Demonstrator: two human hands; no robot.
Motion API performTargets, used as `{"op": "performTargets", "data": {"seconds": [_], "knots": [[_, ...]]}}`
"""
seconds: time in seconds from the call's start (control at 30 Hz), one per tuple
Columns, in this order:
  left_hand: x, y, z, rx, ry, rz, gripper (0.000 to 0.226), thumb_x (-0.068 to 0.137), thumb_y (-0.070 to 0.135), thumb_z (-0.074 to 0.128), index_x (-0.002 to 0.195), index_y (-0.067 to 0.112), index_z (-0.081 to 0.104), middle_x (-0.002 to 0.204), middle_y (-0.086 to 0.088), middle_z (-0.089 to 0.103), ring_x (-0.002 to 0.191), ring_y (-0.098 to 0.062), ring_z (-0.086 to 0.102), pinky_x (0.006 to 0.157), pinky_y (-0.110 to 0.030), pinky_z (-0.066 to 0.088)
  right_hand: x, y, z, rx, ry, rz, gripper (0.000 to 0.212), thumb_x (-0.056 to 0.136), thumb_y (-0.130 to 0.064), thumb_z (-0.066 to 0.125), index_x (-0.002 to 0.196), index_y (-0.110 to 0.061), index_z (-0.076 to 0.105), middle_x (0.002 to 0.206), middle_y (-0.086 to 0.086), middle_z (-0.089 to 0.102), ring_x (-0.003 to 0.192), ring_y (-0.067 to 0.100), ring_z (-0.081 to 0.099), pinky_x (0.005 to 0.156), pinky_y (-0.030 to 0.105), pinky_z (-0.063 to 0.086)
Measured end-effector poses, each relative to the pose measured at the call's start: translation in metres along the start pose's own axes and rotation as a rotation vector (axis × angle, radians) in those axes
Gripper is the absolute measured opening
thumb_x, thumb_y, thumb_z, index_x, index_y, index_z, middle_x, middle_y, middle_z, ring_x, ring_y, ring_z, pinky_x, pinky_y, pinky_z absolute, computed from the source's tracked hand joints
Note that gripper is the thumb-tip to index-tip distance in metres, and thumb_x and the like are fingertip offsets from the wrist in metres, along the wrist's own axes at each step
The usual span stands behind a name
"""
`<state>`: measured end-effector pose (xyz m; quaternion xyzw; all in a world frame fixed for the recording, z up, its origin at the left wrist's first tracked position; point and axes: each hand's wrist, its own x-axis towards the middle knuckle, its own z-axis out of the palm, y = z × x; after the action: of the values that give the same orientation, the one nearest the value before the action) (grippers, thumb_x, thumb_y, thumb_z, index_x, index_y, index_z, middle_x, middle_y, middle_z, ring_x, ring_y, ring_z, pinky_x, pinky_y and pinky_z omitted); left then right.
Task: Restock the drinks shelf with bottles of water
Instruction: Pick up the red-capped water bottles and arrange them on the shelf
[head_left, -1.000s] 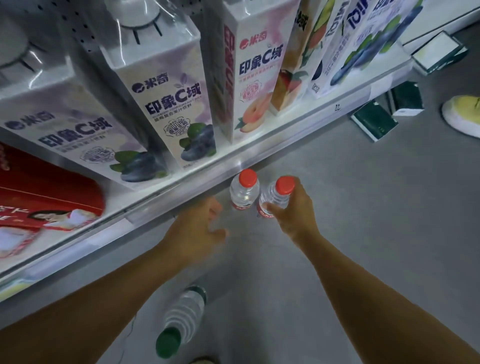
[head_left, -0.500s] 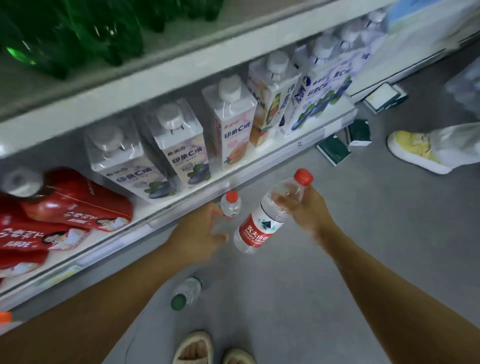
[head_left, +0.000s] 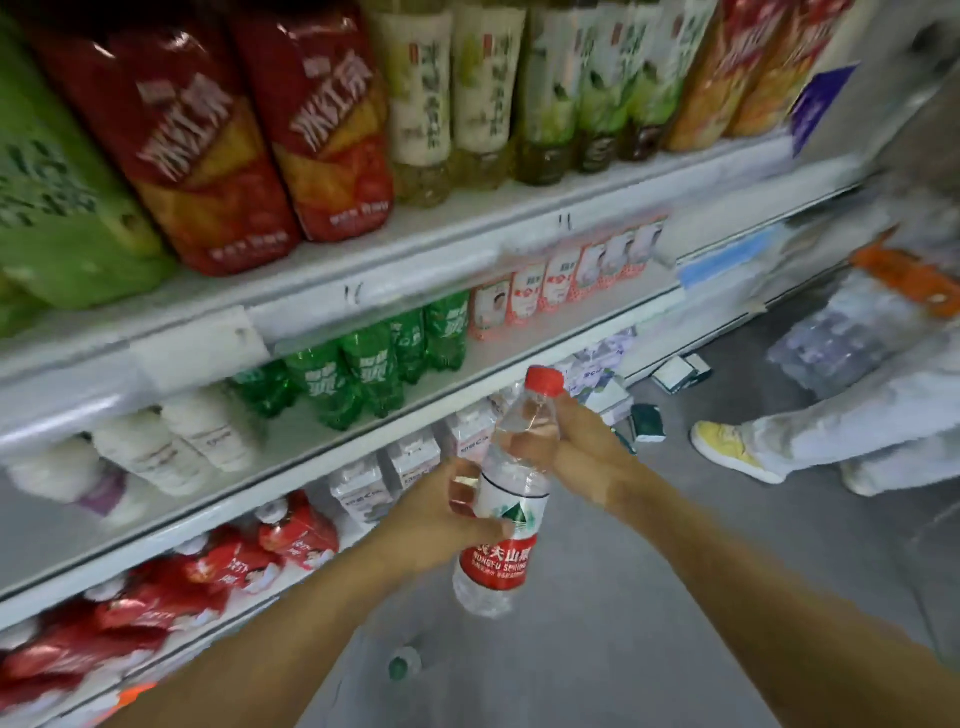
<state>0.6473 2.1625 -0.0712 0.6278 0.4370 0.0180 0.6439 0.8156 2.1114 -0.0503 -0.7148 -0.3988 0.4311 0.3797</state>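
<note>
Low on the grey floor (head_left: 675, 597): green-capped bottle (head_left: 404, 666) lying on its side. Above it, held in front of the shelves: red-capped water bottle (head_left: 501, 499), tilted, cap up. Left hand (head_left: 441, 519) curled round the label, thumb across the front. Right hand (head_left: 563, 449) pinching the neck under the cap. Beyond: green soda bottles (head_left: 358, 364), white juice cartons (head_left: 384, 473), a yellow shoe (head_left: 727, 447).

We hold a water bottle (head_left: 501, 512) upright before the shelves (head_left: 395, 249): left hand (head_left: 441, 519) around its label, right hand (head_left: 576, 447) gripping its neck.
</note>
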Motion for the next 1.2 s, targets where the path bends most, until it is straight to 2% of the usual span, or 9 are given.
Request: {"op": "performTargets", "data": {"seconds": [0.1, 0.23, 0.4, 0.57, 0.77, 0.9, 0.97, 1.1, 1.2], "knots": [[-0.04, 0.043, -0.011, -0.066, 0.041, 0.078, 0.048, 0.069, 0.01, 0.081, 0.101, 0.028, 0.05, 0.104, 0.004, 0.064, 0.096, -0.01, 0.062, 0.081, -0.027, 0.052, -0.022, -0.068, -0.01, -0.069, -0.019, -0.09, 0.025, 0.083, -0.026, 0.069, 0.102, -0.03, 0.052, 0.105, -0.002, 0.061, 0.093, 0.012, 0.06, 0.071, 0.018, 0.046], [-0.093, 0.093, -0.029, -0.092, 0.167, 0.169, 0.058, 0.065, 0.017, 0.085, 0.11, 0.022, 0.049, 0.106, 0.001, 0.064, 0.093, -0.01, 0.062, 0.075, -0.024, 0.05, -0.05, -0.151, -0.014, -0.147, -0.027, -0.207, 0.037, 0.082, -0.027, 0.069, 0.113, -0.02, 0.05, 0.104, -0.002, 0.058, 0.096, 0.019, 0.06, 0.086, 0.036, 0.05], [-0.158, 0.141, -0.056, -0.114, 0.254, 0.244, 0.055, 0.066, 0.018, 0.084, 0.111, 0.022, 0.052, 0.108, -0.002, 0.066, 0.097, -0.018, 0.065, 0.087, -0.04, 0.054, -0.087, -0.234, -0.014, -0.249, -0.024, -0.356, 0.018, 0.079, -0.036, 0.07, 0.091, -0.03, 0.057, 0.102, -0.008, 0.06, 0.097, 0.014, 0.057, 0.077, 0.027, 0.044], [-0.222, 0.177, -0.083, -0.182, 0.348, 0.328, 0.045, 0.074, 0.013, 0.078, 0.108, 0.028, 0.053, 0.107, -0.004, 0.067, 0.098, -0.021, 0.066, 0.088, -0.042, 0.053, -0.12, -0.308, -0.007, -0.311, 0.004, -0.491, 0.055, 0.074, -0.054, 0.07, 0.113, -0.022, 0.048, 0.105, -0.014, 0.058, 0.095, 0.008, 0.057, 0.07, 0.023, 0.043], [-0.291, 0.212, -0.117, -0.183, 0.53, 0.433, 0.045, 0.073, 0.012, 0.078, 0.11, 0.021, 0.054, 0.104, 0.0, 0.069, 0.095, -0.018, 0.066, 0.089, -0.042, 0.053, -0.157, -0.386, 0.013, -0.315, -0.068, -0.661, 0.024, 0.079, -0.047, 0.067, 0.093, -0.033, 0.054, 0.101, -0.011, 0.062, 0.091, 0.006, 0.06, 0.083, 0.034, 0.052], [-0.331, 0.231, -0.138, -0.185, 0.615, 0.509, 0.042, 0.077, 0.014, 0.076, 0.11, 0.024, 0.053, 0.106, 0.003, 0.067, 0.094, -0.014, 0.065, 0.084, -0.035, 0.054, -0.175, -0.43, 0.025, -0.325, -0.068, -0.721, 0.046, 0.08, -0.054, 0.064, 0.115, -0.03, 0.049, 0.108, -0.016, 0.057, 0.095, 0.0, 0.056, 0.073, 0.022, 0.046], [-0.352, 0.239, -0.153, -0.194, 0.661, 0.539, 0.041, 0.078, 0.019, 0.075, 0.11, 0.027, 0.052, 0.109, 0.002, 0.066, 0.096, -0.016, 0.066, 0.085, -0.037, 0.054, -0.182, -0.452, 0.034, -0.326, -0.045, -0.761, 0.052, 0.081, -0.059, 0.06, 0.121, -0.028, 0.049, 0.112, -0.013, 0.059, 0.1, 0.006, 0.057, 0.082, 0.029, 0.049], [-0.394, 0.253, -0.191, -0.199, 0.76, 0.591, 0.038, 0.08, 0.023, 0.073, 0.11, 0.025, 0.05, 0.111, 0.0, 0.064, 0.097, -0.019, 0.064, 0.084, -0.037, 0.054, -0.197, -0.497, 0.058, -0.238, -0.05, -0.841, 0.038, 0.089, -0.053, 0.048, 0.119, -0.029, 0.051, 0.111, -0.014, 0.059, 0.105, 0.006, 0.056, 0.095, 0.037, 0.048], [-0.423, 0.26, -0.222, -0.217, 0.8, 0.633, 0.032, 0.081, 0.02, 0.072, 0.104, 0.026, 0.05, 0.104, 0.001, 0.065, 0.092, -0.016, 0.064, 0.079, -0.034, 0.054, -0.205, -0.526, 0.081, -0.19, -0.024, -0.896, 0.034, 0.094, -0.046, 0.045, 0.121, -0.027, 0.049, 0.114, -0.011, 0.056, 0.103, 0.002, 0.053, 0.083, 0.022, 0.046]]}}
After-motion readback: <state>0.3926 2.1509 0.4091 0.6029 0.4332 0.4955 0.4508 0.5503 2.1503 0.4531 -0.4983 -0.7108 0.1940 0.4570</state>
